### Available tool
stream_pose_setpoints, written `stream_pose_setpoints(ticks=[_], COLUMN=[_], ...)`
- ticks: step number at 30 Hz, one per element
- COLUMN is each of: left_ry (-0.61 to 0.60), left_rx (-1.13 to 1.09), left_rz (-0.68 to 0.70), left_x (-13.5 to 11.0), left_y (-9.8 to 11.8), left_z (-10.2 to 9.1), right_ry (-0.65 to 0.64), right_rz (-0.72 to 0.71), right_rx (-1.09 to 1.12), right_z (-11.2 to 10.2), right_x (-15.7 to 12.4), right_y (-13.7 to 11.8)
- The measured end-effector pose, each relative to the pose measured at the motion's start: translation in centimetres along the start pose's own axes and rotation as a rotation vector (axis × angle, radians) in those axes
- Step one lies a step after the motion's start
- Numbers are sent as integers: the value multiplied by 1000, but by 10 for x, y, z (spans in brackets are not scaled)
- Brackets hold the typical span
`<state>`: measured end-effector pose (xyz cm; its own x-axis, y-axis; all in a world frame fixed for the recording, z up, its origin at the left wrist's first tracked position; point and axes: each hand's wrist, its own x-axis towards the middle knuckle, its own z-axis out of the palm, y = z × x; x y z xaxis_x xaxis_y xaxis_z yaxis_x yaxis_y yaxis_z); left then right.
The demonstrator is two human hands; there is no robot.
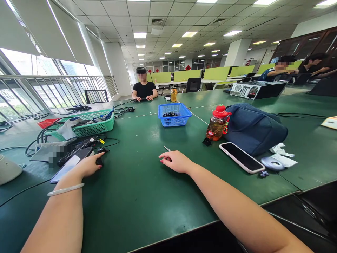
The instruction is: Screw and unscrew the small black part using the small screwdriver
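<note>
My left hand [89, 165] is at the left side of the green table, its thumb and forefinger closed around a small black object [99, 161] whose kind I cannot make out. Just beyond the fingertips lies a small black clip-like part [103, 150]. A phone-like slab [71, 161] with a pale screen lies beside that hand, partly under the wrist. Over the middle of the table, my right hand [177, 161] is closed, palm down. A thin metal rod [166, 148] sticks out past its fingers; the rest of it is hidden by the hand.
A green basket [92, 128] with gloves and cables stands left. Ahead is a blue basket [175, 121] with black items inside. A red-lidded bottle [216, 126], navy bag [255, 126] and phone [242, 158] lie right. A person [143, 86] sits opposite.
</note>
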<state>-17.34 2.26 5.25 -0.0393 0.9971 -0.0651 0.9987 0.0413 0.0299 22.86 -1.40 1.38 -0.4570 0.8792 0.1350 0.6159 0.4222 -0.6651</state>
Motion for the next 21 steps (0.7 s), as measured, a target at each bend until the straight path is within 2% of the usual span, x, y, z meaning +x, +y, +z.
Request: stream_pose_setpoints(ticks=[4,10,13,16,18,21], left_ry=[-91,-23,-8,31,118,185], left_rx=[35,84,55,51,60,5], left_rz=[0,17,-9,-20,22,126], left_x=[-2,-2,0,1,-2,-12], left_y=[7,5,10,35,64,115], left_z=[-3,-5,-4,2,8,18], right_ry=[2,9,57,158,184,144], right_rz=[-5,-10,5,79,173,330], right_rx=[-1,-6,-30,-115,-206,-314], right_z=[0,-2,-8,-16,-20,-22], right_x=[0,-1,-1,-2,-3,-4], right_y=[1,0,-2,0,3,8])
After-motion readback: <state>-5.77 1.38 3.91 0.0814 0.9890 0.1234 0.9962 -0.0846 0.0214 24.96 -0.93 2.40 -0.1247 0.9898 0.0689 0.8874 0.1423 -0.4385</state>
